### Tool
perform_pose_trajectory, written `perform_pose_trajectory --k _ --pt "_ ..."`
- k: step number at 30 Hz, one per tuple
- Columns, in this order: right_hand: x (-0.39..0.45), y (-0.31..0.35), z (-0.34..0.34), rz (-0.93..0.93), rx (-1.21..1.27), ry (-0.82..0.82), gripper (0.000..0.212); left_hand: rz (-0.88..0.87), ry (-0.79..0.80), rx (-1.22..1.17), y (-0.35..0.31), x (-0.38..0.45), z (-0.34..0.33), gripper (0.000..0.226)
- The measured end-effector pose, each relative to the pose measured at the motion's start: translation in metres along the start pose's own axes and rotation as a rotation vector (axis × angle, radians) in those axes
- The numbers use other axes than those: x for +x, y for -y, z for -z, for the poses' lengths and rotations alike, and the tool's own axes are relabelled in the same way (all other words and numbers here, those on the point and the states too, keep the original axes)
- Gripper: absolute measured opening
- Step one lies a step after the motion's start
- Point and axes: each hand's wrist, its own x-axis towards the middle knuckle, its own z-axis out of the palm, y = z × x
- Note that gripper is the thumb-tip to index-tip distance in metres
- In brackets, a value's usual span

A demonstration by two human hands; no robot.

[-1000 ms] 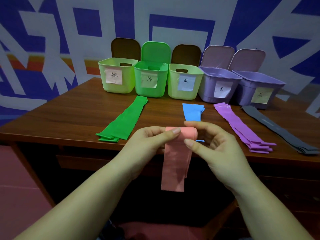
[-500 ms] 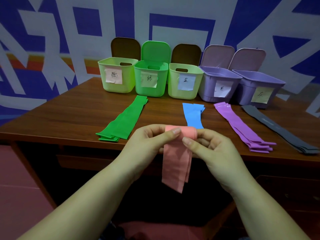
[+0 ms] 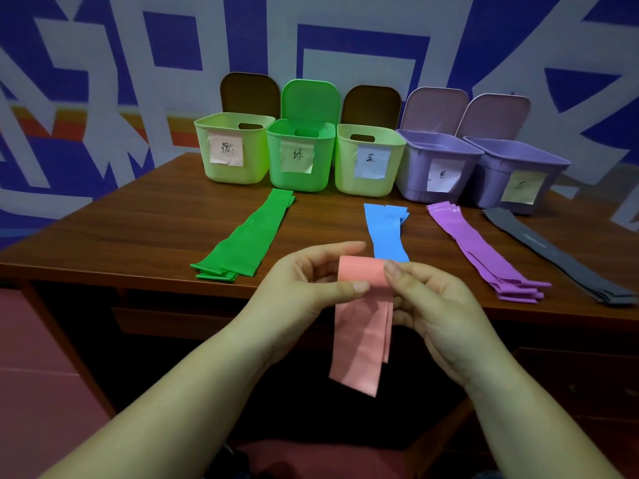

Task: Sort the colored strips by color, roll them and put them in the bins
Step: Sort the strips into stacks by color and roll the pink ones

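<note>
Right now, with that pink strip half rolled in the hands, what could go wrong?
1. The pink strip is held in the air past the table edge by the left hand and right hand; a slip of the fingers may let the roll spring loose.
2. Its hanging tail looks layered and uneven, so the roll may come out skewed.
3. All five bins look alike in shape; it belongs in the leftmost bin, which has a pink label.

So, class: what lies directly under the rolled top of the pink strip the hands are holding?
Under the pink strip roll, its loose tail hangs below the table edge. The near end of the blue strips is covered by the roll and the right hand. The left hand pinches the roll.
</note>
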Motion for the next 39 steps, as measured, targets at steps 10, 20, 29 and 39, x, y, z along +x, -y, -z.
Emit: perform_pose_trajectory --k 10,20,29,39 --pt "0.0 0.0054 0.0065 0.177 -0.072 -0.004 0.026 0.108 0.027 -0.071 -0.0009 -0.0038 -0.0039 0.037" --pt "-0.0017 -0.0016 0.0092 0.292 -0.223 0.046 0.04 0.201 -0.028 0.027 -0.0048 -0.0007 -0.0099 0.04" --pt "-0.0014 0.0004 0.01 0.282 -0.164 0.109 0.043 0.118 0.002 0.022 -0.0008 0.0003 -0.0035 0.036" --pt "-0.0014 -0.0013 0.0066 0.156 -0.079 0.032 0.026 0.017 0.026 -0.063 -0.0033 0.0007 -0.0048 0.044"
